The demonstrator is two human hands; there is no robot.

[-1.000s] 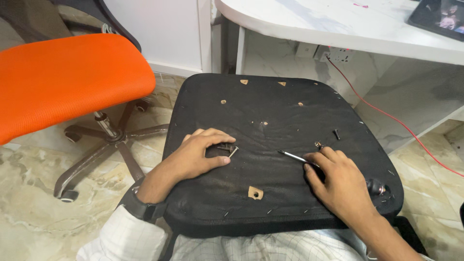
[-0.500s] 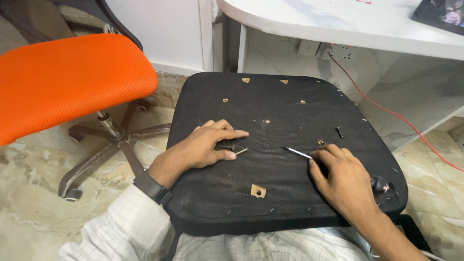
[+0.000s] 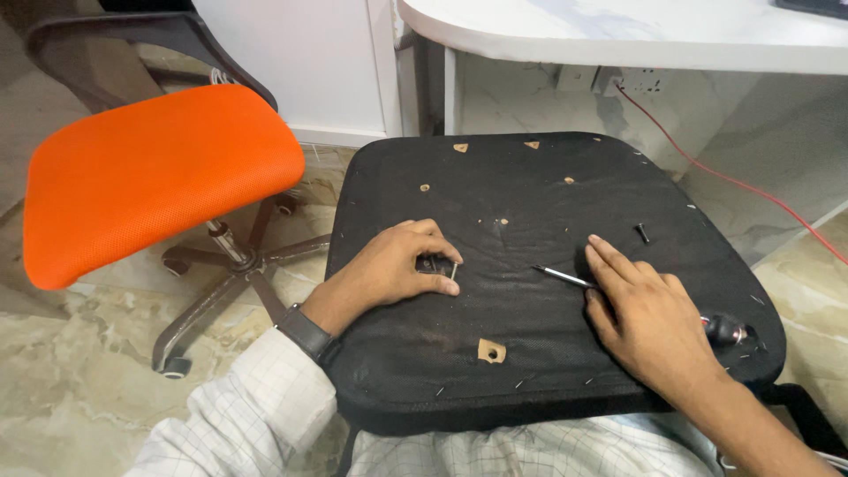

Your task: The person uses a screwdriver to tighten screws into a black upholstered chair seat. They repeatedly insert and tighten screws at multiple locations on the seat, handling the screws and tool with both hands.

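Screwdriver (image 3: 565,277) under right hand (image 3: 649,314)

A black upturned seat cushion (image 3: 530,353) is lying across the person's lap, bearing everything. A thin metal tool (image 3: 563,276) is resting just beside the right hand (image 3: 649,314); a dark screw (image 3: 642,233) is lying beyond it. A tan hole patch (image 3: 491,352) is sitting between the right hand and the left hand (image 3: 397,265).
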